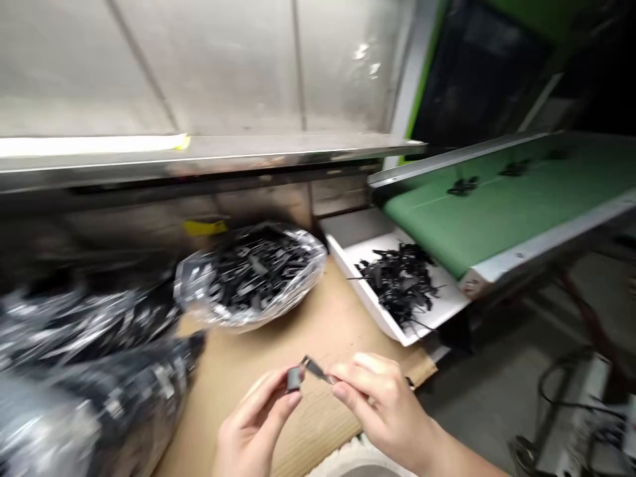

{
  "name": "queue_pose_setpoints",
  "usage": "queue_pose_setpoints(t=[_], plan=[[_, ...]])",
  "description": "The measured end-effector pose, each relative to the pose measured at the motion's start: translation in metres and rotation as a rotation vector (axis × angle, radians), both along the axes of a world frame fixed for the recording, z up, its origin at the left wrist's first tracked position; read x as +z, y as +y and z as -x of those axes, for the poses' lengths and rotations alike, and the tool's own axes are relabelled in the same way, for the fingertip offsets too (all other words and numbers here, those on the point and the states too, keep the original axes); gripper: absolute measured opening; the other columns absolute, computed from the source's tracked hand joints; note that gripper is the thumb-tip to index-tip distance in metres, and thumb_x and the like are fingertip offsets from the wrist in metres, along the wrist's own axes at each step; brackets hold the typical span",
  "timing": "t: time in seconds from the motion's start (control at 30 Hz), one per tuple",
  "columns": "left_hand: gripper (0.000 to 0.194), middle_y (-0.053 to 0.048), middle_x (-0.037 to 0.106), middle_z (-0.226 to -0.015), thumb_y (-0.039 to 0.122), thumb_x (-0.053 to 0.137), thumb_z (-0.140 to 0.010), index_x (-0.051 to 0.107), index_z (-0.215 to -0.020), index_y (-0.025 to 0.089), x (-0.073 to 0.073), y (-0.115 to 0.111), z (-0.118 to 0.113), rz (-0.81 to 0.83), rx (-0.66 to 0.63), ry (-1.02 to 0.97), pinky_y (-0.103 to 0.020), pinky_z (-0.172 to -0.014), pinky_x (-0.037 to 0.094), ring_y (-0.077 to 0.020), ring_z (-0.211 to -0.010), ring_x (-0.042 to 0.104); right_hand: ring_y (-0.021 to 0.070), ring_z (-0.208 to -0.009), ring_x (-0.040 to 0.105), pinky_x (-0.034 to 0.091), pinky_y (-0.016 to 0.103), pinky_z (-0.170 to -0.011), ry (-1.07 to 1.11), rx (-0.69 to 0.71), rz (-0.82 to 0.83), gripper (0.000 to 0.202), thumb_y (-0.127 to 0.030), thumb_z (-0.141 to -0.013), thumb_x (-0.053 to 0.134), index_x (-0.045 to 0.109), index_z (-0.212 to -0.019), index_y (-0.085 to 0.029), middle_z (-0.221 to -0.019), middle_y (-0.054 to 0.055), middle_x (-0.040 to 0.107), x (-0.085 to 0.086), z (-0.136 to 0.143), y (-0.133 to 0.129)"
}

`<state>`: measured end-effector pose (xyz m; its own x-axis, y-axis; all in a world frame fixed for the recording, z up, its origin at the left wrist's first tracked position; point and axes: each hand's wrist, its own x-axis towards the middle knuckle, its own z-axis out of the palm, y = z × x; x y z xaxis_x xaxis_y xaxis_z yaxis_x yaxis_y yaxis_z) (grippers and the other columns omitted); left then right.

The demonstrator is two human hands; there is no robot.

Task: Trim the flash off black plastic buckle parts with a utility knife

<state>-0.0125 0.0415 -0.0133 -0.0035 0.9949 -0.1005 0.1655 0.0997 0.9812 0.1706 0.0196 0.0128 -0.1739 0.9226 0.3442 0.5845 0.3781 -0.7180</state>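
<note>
Low in the head view, my left hand (261, 417) pinches a small dark grey plastic piece (293, 379) between thumb and fingertips. My right hand (380, 391) is closed on a narrow dark piece (317, 369) that points toward the grey one. The two pieces are very close; whether they touch, I cannot tell. Blur hides what kind of part the narrow piece is. Beyond my hands, a clear plastic bag (191, 285) lies spread open, full of small black plastic parts (261, 268).
A white tray (368, 305) with tangled black pieces (402, 281) stands under the end of a green conveyor belt (477, 225) carrying several dark clusters. Bulky plastic bags (94, 391) crowd the left. A metal ledge (278, 151) crosses the back above the brown work surface (318, 324).
</note>
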Motion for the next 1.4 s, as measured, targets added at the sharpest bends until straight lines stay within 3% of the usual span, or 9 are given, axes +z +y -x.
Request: queue_pose_setpoints(t=[0.17, 0.37, 0.63, 0.7, 0.77, 0.83, 0.93, 1.27, 1.4], plan=[[0.016, 0.000, 0.069, -0.090, 0.029, 0.065, -0.068, 0.071, -0.083, 0.026, 0.019, -0.015, 0.004, -0.180, 0.087, 0.078, -0.022, -0.079, 0.049, -0.0175, -0.086, 0.062, 0.0141, -0.057, 0.047, 0.035, 0.024, -0.054, -0.092, 0.107, -0.097, 0.025, -0.024, -0.088, 0.041, 0.064, -0.092, -0.016, -0.061, 0.003, 0.050, -0.005, 0.022, 0.004], [0.020, 0.001, 0.070, -0.090, 0.020, 0.064, -0.070, 0.070, -0.088, 0.028, 0.017, -0.020, 0.011, -0.342, 0.003, 0.199, -0.016, -0.078, 0.049, -0.0145, -0.085, 0.064, 0.0138, -0.057, 0.045, 0.034, 0.024, -0.054, -0.139, 0.155, -0.119, 0.027, -0.026, -0.089, 0.039, 0.064, -0.092, -0.015, -0.061, 0.003, 0.049, -0.003, 0.027, 0.004], [0.021, 0.003, 0.072, -0.088, 0.021, 0.066, -0.070, 0.069, -0.089, 0.029, 0.018, -0.017, 0.007, -0.367, -0.020, 0.222, -0.018, -0.077, 0.051, -0.0140, -0.081, 0.066, 0.0138, -0.056, 0.046, 0.033, 0.025, -0.053, -0.147, -0.033, -0.173, 0.024, -0.023, -0.088, 0.042, 0.065, -0.088, -0.016, -0.061, 0.003, 0.051, -0.012, 0.013, 0.018], [0.019, 0.002, 0.072, -0.086, 0.022, 0.066, -0.069, 0.070, -0.087, 0.028, 0.020, -0.017, 0.005, -0.371, -0.047, 0.216, -0.018, -0.075, 0.052, -0.0148, -0.079, 0.066, 0.0146, -0.062, 0.050, 0.036, 0.025, -0.058, -0.090, -0.071, -0.152, 0.022, -0.021, -0.088, 0.043, 0.063, -0.093, -0.015, -0.069, 0.005, 0.057, -0.011, 0.006, 0.020], [0.019, 0.002, 0.072, -0.087, 0.022, 0.066, -0.070, 0.070, -0.087, 0.028, 0.021, -0.016, 0.002, -0.353, -0.037, 0.209, -0.019, -0.075, 0.052, -0.0152, -0.080, 0.066, 0.0140, -0.067, 0.053, 0.039, 0.024, -0.062, 0.025, 0.025, -0.085, 0.020, -0.020, -0.089, 0.043, 0.060, -0.097, -0.015, -0.074, 0.005, 0.060, -0.006, 0.003, 0.017], [0.019, 0.002, 0.071, -0.089, 0.022, 0.065, -0.071, 0.069, -0.088, 0.028, 0.022, -0.015, 0.001, -0.339, -0.029, 0.213, -0.019, -0.076, 0.051, -0.0146, -0.082, 0.065, 0.0116, -0.064, 0.053, 0.039, 0.021, -0.061, 0.139, 0.148, 0.020, 0.019, -0.019, -0.090, 0.040, 0.058, -0.090, -0.015, -0.071, 0.002, 0.059, -0.001, 0.004, 0.011], [0.021, 0.004, 0.070, -0.091, 0.021, 0.063, -0.073, 0.068, -0.091, 0.031, 0.022, -0.014, 0.000, -0.375, -0.079, 0.218, -0.016, -0.075, 0.050, -0.0127, -0.084, 0.064, 0.0094, -0.056, 0.048, 0.036, 0.020, -0.055, 0.183, 0.152, 0.142, 0.025, -0.018, -0.090, 0.037, 0.052, -0.070, -0.016, -0.062, -0.001, 0.051, 0.002, 0.012, 0.007], [0.022, 0.001, 0.069, -0.092, 0.017, 0.061, -0.075, 0.067, -0.094, 0.025, 0.019, -0.018, 0.001, -0.474, -0.107, 0.264, -0.020, -0.076, 0.049, -0.0141, -0.085, 0.063, 0.0092, -0.055, 0.046, 0.034, 0.020, -0.053, 0.146, 0.216, 0.191, 0.024, -0.018, -0.087, 0.041, 0.053, -0.066, -0.016, -0.059, -0.001, 0.050, 0.000, 0.017, 0.005], [0.019, -0.004, 0.068, -0.091, 0.022, 0.061, -0.074, 0.068, -0.092, 0.022, 0.015, -0.013, 0.001, -0.400, -0.091, 0.301, -0.026, -0.078, 0.049, -0.0180, -0.085, 0.062, 0.0087, -0.053, 0.047, 0.036, 0.019, -0.053, 0.246, 0.265, 0.232, 0.025, -0.022, -0.087, 0.042, 0.055, -0.067, -0.016, -0.056, -0.003, 0.050, 0.000, 0.017, 0.003]])
